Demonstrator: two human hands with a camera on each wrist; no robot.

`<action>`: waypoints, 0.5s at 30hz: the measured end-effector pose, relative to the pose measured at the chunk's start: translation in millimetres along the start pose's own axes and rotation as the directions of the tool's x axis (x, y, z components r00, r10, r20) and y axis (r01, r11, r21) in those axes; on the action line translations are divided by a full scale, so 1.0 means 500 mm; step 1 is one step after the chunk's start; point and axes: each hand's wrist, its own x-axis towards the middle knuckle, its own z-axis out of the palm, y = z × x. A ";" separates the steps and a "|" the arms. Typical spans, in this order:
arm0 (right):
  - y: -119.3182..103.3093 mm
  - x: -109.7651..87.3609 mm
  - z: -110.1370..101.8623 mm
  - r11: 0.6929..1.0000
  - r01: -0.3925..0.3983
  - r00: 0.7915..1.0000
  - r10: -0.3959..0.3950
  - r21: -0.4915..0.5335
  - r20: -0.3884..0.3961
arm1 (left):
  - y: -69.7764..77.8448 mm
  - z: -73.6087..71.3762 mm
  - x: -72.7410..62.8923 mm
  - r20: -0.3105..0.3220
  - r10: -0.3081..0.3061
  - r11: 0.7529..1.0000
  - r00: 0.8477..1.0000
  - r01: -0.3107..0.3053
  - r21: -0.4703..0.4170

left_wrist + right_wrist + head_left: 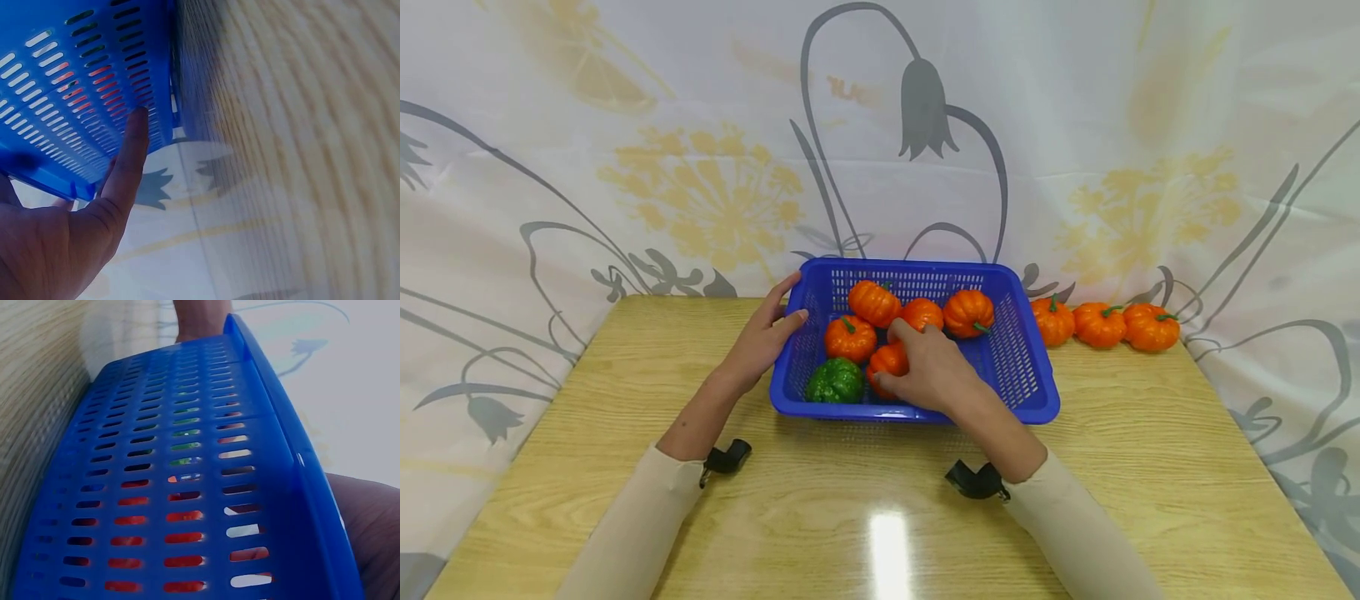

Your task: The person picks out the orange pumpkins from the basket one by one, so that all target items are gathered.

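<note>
A blue plastic basket point(917, 412) with slotted walls stands on the table. My left hand point(763, 337) holds its left rim, the thumb over the edge; in the left wrist view a finger point(128, 156) lies along the outer wall. My right hand point(936, 367) reaches over the front rim and grips a small orange pumpkin point(886, 362), partly covered by the hand. Around it in the basket are several orange pumpkins, such as one with a green stem point(850, 338), and a green pumpkin point(836, 382) in the front left corner. The front wall point(206, 444) hides the right fingers in the right wrist view.
To the basket's right, three orange pumpkins stand in a row: a left one point(1054, 322), a middle one point(1100, 325) and a right one point(1152, 327). Behind the wooden table point(820, 517) hangs a flower-patterned cloth point(700, 100).
</note>
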 end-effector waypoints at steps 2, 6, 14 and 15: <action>0.002 -0.002 -0.002 1.000 -0.006 1.000 0.006 0.016 0.004 | 0.000 0.000 0.000 0.000 0.001 1.000 1.000 -0.001 0.000; 0.005 -0.004 -0.005 1.000 0.008 1.000 -0.008 0.030 0.003 | -0.001 0.000 0.000 0.002 0.000 1.000 1.000 0.000 0.000; 0.009 -0.013 -0.012 0.997 0.027 0.999 -0.028 0.067 0.018 | 0.001 0.000 -0.002 0.006 0.001 1.000 1.000 -0.001 -0.004; 0.010 -0.014 -0.013 0.997 0.025 1.000 -0.026 0.073 0.015 | 0.002 0.000 -0.002 0.006 0.002 1.000 1.000 -0.002 -0.004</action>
